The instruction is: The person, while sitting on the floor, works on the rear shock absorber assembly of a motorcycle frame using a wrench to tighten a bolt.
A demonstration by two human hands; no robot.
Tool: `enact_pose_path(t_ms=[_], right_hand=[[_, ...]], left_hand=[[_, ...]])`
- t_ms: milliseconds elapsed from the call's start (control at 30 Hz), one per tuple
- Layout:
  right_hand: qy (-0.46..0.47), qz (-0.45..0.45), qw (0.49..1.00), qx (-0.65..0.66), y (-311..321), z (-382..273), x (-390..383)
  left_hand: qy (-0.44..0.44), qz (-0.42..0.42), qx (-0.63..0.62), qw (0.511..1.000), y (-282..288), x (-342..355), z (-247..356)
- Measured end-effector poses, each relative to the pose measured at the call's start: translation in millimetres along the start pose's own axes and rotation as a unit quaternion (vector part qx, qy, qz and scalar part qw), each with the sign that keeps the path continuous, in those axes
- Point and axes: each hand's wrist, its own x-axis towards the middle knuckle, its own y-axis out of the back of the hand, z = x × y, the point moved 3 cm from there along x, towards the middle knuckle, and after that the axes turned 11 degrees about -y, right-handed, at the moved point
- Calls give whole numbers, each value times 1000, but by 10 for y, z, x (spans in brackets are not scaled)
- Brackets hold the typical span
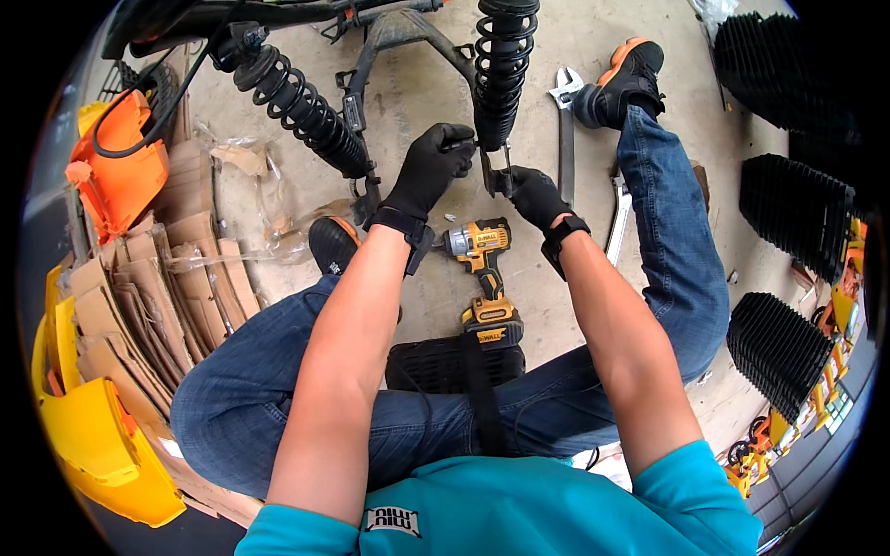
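Both hands wear black gloves and work at the lower end of a black coil-spring shock absorber (502, 79). My left hand (428, 170) is closed, its fingertips pinched beside the metal bracket (488, 174) at the shock's foot; whatever they hold is hidden. On the bracket's other side, my right hand (538, 197) has its fingers curled against the bracket's lower end, and what they grip is too small to tell. A yellow cordless impact driver (482, 264) lies on the floor between my forearms. Another coil-spring shock absorber (301, 111) slants down left of my left hand.
A large adjustable wrench (565, 139) and a second silver wrench (618, 222) lie by my right leg. Flattened cardboard (153, 296), orange plastic panels (125, 176) and yellow plastic panels (107, 440) are piled at left. Stacks of black ribbed parts (794, 218) stand at right. A black frame (399, 37) is ahead.
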Motion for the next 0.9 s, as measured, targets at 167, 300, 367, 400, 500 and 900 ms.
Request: enact_pose_path(t_ms=[167,300,367,400,500,900], right_hand=[[-10,12,999,-35,242,-159,-384],[-64,-23,997,30,480,-454,-701],[-37,-30,998,43,594,-650,-809],[-38,-26,998,37,645,-730,-831],[-38,-2,999,30,799,-946,-861],[-18,-2,998,55,613,-553,-665]], left_hand=[[117,16,4,993,42,19,-7],[92,44,20,995,12,1,-51],[39,35,-13,999,5,-2,-37],[12,32,-29,999,14,-5,-31],[16,25,-16,999,5,-15,44],[68,19,-48,996,39,-32,5]])
